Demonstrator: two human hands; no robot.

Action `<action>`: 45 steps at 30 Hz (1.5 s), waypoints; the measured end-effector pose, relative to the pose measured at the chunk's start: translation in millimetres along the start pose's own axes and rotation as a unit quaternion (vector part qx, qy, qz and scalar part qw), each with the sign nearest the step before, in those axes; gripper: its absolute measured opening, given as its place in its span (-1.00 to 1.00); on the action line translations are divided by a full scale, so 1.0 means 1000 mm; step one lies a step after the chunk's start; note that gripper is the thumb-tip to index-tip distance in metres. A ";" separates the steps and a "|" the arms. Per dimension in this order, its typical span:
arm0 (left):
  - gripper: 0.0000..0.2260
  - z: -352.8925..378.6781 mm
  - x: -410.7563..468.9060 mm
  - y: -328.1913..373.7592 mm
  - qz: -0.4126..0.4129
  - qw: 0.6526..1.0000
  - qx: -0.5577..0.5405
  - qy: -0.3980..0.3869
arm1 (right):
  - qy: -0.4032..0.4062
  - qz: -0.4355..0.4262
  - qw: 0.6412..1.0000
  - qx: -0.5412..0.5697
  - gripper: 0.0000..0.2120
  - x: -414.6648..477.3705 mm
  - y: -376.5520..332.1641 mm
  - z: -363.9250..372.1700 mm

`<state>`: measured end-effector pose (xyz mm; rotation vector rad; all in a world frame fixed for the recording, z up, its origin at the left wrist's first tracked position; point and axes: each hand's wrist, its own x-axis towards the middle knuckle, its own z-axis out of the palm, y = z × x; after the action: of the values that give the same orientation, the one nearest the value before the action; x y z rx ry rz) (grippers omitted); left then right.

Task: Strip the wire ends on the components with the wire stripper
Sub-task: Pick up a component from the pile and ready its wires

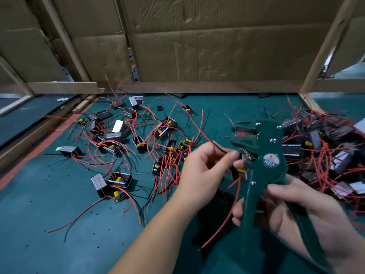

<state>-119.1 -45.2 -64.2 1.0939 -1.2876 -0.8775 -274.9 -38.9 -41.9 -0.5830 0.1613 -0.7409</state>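
Note:
A dark green wire stripper (pixel 262 161) stands upright at centre right, its jaws pointing left. My right hand (pixel 292 210) grips its two handles from the right. My left hand (pixel 203 171) pinches a red wire (pixel 201 131) between thumb and forefinger, just left of the stripper's jaws. A small component (pixel 240 172) with yellow parts hangs behind the stripper by my left fingertips, partly hidden. Another red wire (pixel 223 224) dangles below it toward the mat.
Several small black and silver components with red and black wires lie scattered on the green mat (pixel 59 234) at left and centre. A denser pile (pixel 324 155) sits at right. Cardboard sheets (pixel 217 40) and wooden frame bars (pixel 65 87) wall off the back.

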 end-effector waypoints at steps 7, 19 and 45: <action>-0.90 -0.008 0.004 -0.001 0.044 0.997 0.018 0.059 | 0.063 0.003 0.991 -0.114 -0.30 -0.006 0.005 -0.007; -0.84 -0.004 0.004 0.010 -0.044 0.980 -0.180 0.067 | 0.050 0.043 0.986 0.154 -0.46 -0.005 0.011 0.000; -0.86 -0.026 0.008 0.023 -0.059 0.984 -0.093 0.143 | 0.053 0.065 0.992 -0.095 -0.32 -0.013 -0.005 -0.009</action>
<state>-94.5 -43.3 -38.5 1.1099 -0.8935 -0.8731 -290.6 -37.1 -47.0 -0.7083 0.3685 -0.6329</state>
